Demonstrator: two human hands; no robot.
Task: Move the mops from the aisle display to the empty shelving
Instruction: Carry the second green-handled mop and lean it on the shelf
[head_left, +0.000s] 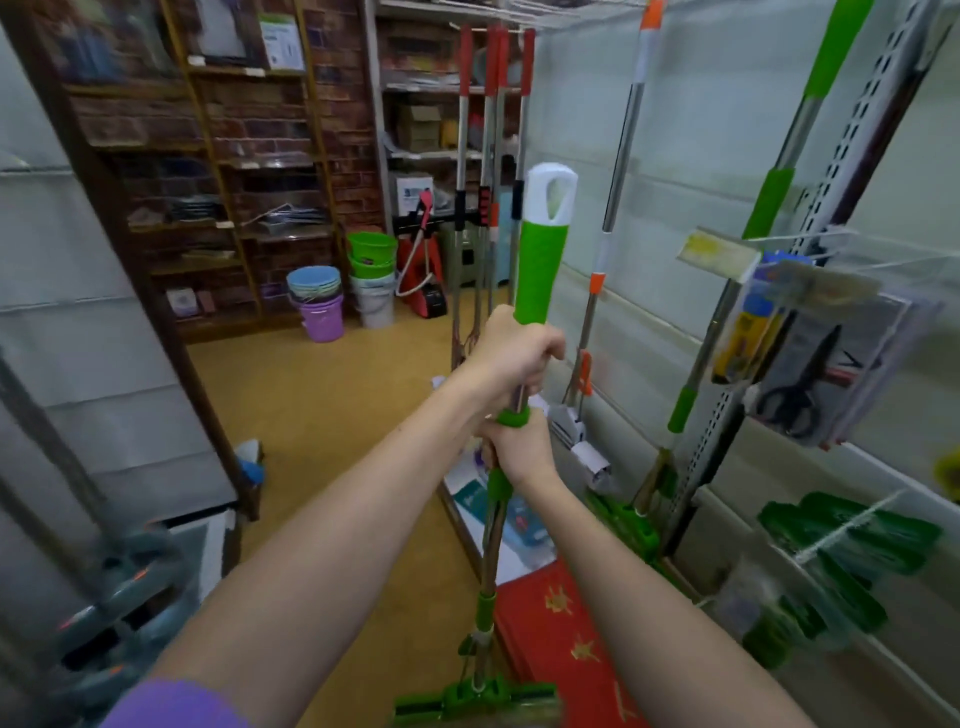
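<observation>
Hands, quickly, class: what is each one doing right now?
Left hand: closed around the green-handled metal mop, upper grip.
Right hand: closed around the same mop, lower down.

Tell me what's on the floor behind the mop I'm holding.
Behind the mop held in both hands, a red mat and some flat packets lie by the shelving. The mop pole and hands cover parts of them.

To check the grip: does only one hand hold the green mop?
No, both the left hand and the right hand grip the green mop on its handle.
</observation>
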